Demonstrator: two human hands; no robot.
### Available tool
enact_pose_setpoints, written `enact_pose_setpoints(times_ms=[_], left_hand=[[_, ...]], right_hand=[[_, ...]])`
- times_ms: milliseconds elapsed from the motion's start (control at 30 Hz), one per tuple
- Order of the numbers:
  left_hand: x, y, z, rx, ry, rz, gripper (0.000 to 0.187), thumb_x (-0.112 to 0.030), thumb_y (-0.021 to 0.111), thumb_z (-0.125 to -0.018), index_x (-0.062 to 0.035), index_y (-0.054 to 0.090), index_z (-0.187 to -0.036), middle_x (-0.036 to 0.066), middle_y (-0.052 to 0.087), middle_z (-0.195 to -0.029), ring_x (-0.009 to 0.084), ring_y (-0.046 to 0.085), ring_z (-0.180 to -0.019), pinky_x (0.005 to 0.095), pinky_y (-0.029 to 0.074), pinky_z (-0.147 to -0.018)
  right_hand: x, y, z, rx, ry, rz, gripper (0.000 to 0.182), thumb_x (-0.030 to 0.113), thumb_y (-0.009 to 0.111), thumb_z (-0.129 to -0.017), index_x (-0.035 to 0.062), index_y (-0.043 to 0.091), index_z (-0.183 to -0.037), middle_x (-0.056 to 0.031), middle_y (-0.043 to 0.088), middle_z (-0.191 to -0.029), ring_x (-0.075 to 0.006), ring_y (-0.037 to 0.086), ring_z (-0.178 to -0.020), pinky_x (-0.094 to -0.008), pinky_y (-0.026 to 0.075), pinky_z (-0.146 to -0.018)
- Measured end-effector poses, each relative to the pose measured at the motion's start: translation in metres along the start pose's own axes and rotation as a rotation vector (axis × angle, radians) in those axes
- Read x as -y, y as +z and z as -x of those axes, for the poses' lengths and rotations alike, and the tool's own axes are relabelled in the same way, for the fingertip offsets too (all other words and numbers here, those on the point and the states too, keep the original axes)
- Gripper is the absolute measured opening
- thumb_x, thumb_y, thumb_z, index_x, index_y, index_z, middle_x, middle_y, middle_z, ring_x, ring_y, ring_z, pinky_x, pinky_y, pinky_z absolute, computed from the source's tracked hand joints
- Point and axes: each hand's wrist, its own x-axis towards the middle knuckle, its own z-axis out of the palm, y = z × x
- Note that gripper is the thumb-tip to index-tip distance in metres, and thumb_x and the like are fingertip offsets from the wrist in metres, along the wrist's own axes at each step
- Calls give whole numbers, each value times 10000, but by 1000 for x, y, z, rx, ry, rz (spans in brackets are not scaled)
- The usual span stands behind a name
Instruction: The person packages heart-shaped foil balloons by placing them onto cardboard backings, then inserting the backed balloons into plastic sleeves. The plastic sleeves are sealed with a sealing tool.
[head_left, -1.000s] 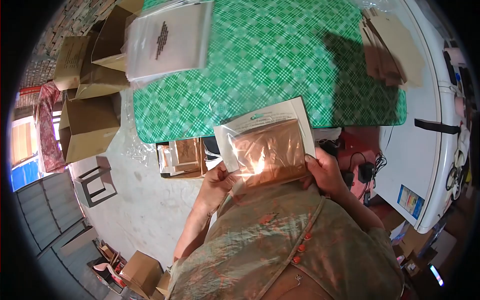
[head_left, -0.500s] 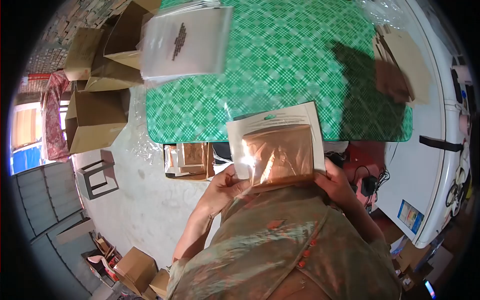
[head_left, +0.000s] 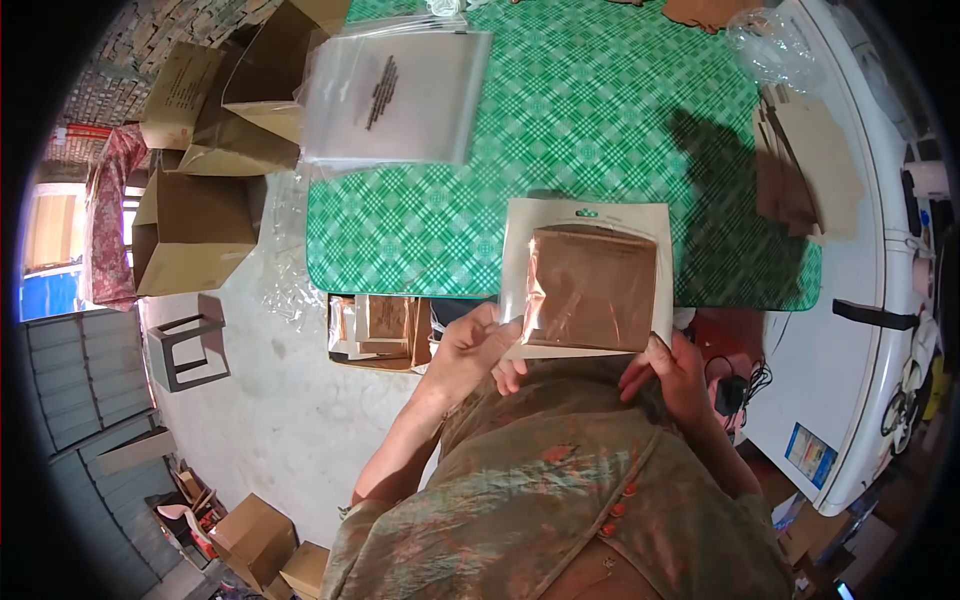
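Note:
A flat packet (head_left: pixel 590 290) hangs over the table's near edge, close in front of my body. It has a cream backing card with a green-tinted hanging slot at the top, and a folded copper-brown piece under shiny clear film. My left hand (head_left: pixel 478 352) grips its lower left corner, thumb on the front. At the lower right corner, my right hand (head_left: pixel 675 378) pinches the card's edge with its thumb up. Beneath the packet lies the green checked tablecloth (head_left: pixel 580 130).
Clear printed plastic bags (head_left: pixel 400 95) lie stacked at the table's left. Cream and brown cards (head_left: pixel 805 165) sit at the right, near crumpled film (head_left: pixel 770 45). Below the table edge stands a box of packets (head_left: pixel 375 330). Open cardboard boxes (head_left: pixel 200 225) stand left, beside a grey frame (head_left: pixel 188 345).
The packet has moved right and swung from tilted to nearly level, its front film facing me more squarely. Both hands went with it, still on the lower corners. The view has shifted slightly.

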Motion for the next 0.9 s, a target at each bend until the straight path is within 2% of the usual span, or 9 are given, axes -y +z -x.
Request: enact_pose_setpoints(times_ms=[100, 200, 233, 333, 467, 500, 600, 700, 900], left_hand=[[5, 2, -5, -4, 28, -3, 276, -258, 558, -1060, -4, 544, -1167, 113, 694, -801, 153, 674, -628, 257, 536, -552], [10, 0, -8, 11, 38, -27, 283, -262, 528, -1073, 2, 553, -1174, 108, 691, -826, 141, 672, -680, 258, 539, -594], [9, 0, -7, 22, 39, -58, 286, -256, 511, -1079, 8, 556, -1178, 105, 687, -843, 139, 674, -715, 261, 546, -612], [11, -2, -12, 12, 48, -101, 308, -267, 490, -1088, 21, 569, -1166, 101, 682, -844, 133, 671, -718, 255, 543, -609], [9, 6, -17, -27, 18, -119, 361, -312, 481, -1090, 28, 601, -1110, 97, 682, -789, 122, 653, -644, 245, 523, -565], [8, 8, -18, -42, 21, -129, 375, -324, 481, -1089, 30, 608, -1099, 96, 681, -774, 120, 649, -631, 244, 519, -556], [8, 14, -19, -82, 18, -129, 416, -355, 482, -1086, 34, 629, -1077, 95, 681, -746, 117, 642, -605, 241, 509, -539], [8, 15, -21, -106, 2, -83, 445, -377, 488, -1082, 38, 648, -1082, 93, 682, -746, 119, 647, -610, 238, 505, -538], [19, 16, -26, -137, 66, -44, 470, -396, 495, -1077, 37, 673, -1118, 61, 655, -740, 116, 658, -629, 239, 503, -539]], right_hand=[[-9, -14, -4, -14, -96, 354, 282, 254, 555, -1036, -21, 587, -1090, -155, 710, -831, -265, 713, -631, -353, 540, -608], [52, -19, 18, -51, -21, 1030, 188, 190, 651, -965, 2, 642, -975, -155, 714, -863, -285, 706, -658, -361, 523, -616], [54, -21, 19, -171, -26, 902, 114, 118, 693, -912, 12, 665, -943, -163, 703, -857, -317, 692, -704, -369, 523, -643], [76, -11, 3, -404, -526, 983, 81, 64, 685, -902, 19, 670, -968, -154, 700, -848, -303, 682, -743, -373, 528, -668], [82, 13, -52, -218, -1041, 1237, 260, 42, 734, -759, 46, 686, -1015, -72, 658, -1115, -284, 605, -1045, -415, 496, -881], [88, 26, -65, -217, -1149, 1304, 281, 75, 707, -794, 53, 671, -1071, -77, 634, -1130, -267, 589, -1056, -402, 485, -912], [92, 46, -98, -99, -1243, 1389, 354, 138, 680, -828, 38, 626, -1163, -71, 610, -1156, -256, 556, -1094, -398, 459, -937], [77, 49, -124, 38, -995, 1476, 416, 201, 659, -851, 19, 585, -1218, -64, 579, -1222, -250, 520, -1148, -402, 427, -957], [68, 49, -128, -51, -1027, 1463, 461, 189, 692, -844, 69, 569, -1271, -64, 530, -1319, -272, 474, -1216, -440, 363, -1018]])
